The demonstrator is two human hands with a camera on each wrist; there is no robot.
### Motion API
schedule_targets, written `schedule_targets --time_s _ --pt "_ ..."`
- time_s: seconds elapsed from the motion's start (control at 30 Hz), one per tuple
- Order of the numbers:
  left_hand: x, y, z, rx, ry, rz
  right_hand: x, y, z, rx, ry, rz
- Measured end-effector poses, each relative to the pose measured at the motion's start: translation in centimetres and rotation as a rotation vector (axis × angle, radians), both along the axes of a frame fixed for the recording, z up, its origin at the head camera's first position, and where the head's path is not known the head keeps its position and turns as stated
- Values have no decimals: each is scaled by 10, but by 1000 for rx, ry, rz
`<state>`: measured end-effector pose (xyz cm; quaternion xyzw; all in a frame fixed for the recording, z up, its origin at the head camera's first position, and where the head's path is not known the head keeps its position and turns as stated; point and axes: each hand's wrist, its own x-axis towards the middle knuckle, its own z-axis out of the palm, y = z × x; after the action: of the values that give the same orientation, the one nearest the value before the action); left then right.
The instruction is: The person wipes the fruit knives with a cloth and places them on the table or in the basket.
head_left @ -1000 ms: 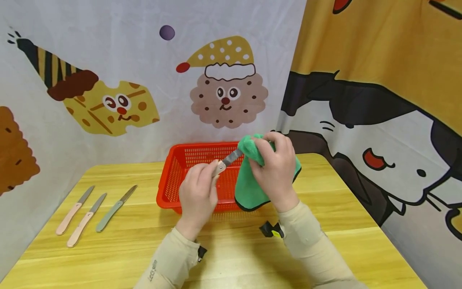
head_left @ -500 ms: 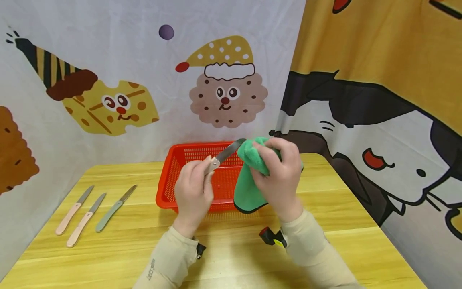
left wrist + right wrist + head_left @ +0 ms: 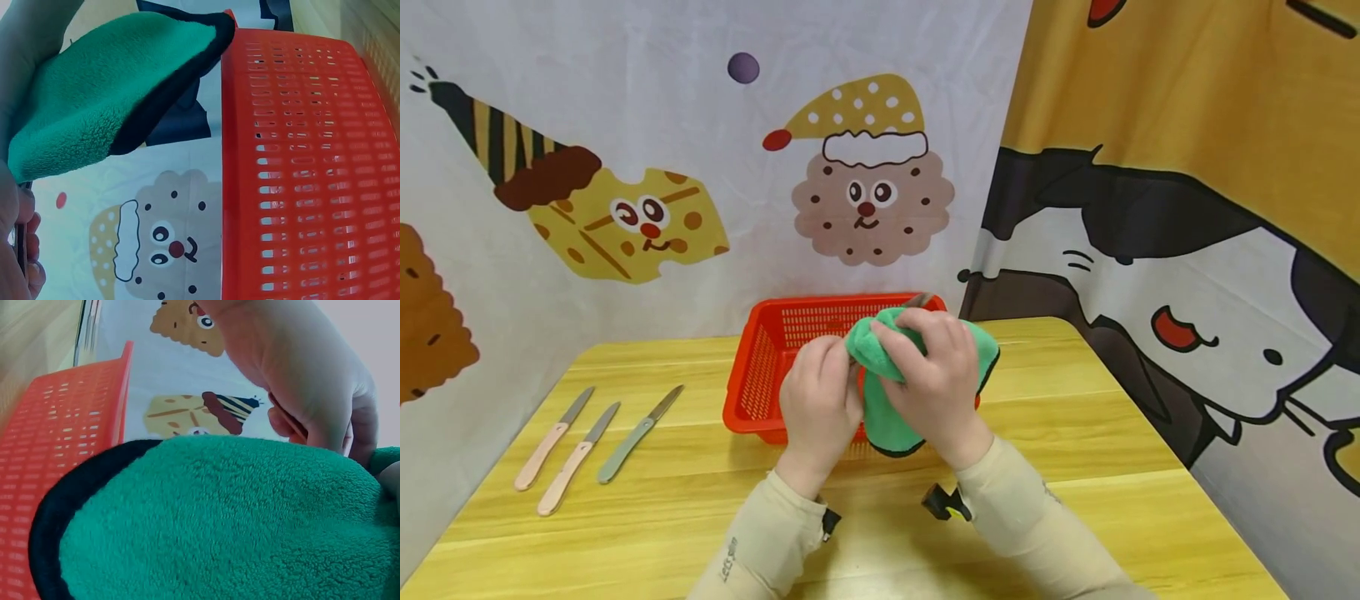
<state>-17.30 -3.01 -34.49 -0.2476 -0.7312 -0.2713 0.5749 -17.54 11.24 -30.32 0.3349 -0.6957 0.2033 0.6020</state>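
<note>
My left hand [image 3: 822, 398] grips the handle of a knife [image 3: 919, 299] in front of the red basket. Only the blade's tip shows past the cloth in the head view; most of the blade is covered. My right hand [image 3: 936, 377] holds a green cloth [image 3: 887, 417] with a dark edge, bunched around the blade close to the left hand's fingers. A loose flap of the cloth hangs below the right hand. In the right wrist view the left hand [image 3: 306, 375] shows behind the fuzzy cloth [image 3: 212, 519], fingers curled round the handle.
A red perforated basket [image 3: 747, 367] stands behind the hands on the wooden table [image 3: 662, 542]. At the left lie two knives with pink handles, one outer [image 3: 542, 457] and one inner [image 3: 563, 479], and a knife with a green handle [image 3: 627, 450]. A cartoon-printed curtain [image 3: 685, 100] hangs behind.
The right hand has slid the cloth leftward along the blade, from the tip down to near the handle. The left hand has shifted slightly right. The three knives on the table stay put.
</note>
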Motion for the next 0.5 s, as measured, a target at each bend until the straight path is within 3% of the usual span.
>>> schedule_targets --time_s 0.5 --pt "1 -5 -2 -8 -16 -34 -14 14 6 -41 7 -21"
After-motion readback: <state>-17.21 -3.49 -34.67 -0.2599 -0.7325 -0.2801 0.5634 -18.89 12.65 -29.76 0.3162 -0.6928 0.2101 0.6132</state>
